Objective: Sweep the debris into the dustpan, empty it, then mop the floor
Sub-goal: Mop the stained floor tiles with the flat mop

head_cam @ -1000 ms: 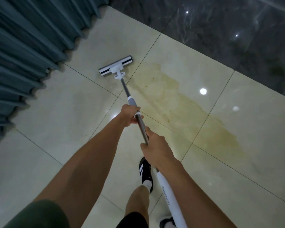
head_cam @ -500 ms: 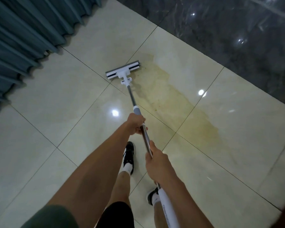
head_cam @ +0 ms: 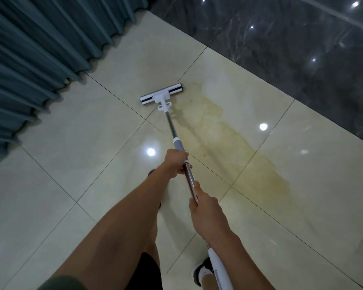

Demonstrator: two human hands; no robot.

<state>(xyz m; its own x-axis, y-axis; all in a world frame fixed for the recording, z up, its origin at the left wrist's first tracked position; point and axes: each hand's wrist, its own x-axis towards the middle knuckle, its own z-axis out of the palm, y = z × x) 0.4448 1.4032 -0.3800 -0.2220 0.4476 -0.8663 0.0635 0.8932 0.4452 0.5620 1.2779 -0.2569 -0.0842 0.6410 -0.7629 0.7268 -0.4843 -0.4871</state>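
Both my hands grip the mop pole: left hand (head_cam: 176, 163) farther down, right hand (head_cam: 204, 210) nearer me. Mop head (head_cam: 161, 96) sits flat at the far left edge of the yellow stain (head_cam: 228, 143). Risk: strokes likely smear it wider, and the wet tile (head_cam: 92, 153) looks slippery underfoot.

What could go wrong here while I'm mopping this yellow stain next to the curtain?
The mop head sits at the left end of the yellow stain, so most of it lies to its right; straight strokes could miss or smear it. The glossy floor may be slick, and your shoe stands close by. The curtain hem hangs just left of the mop head and could catch it. Both left hand and right hand grip the handle.
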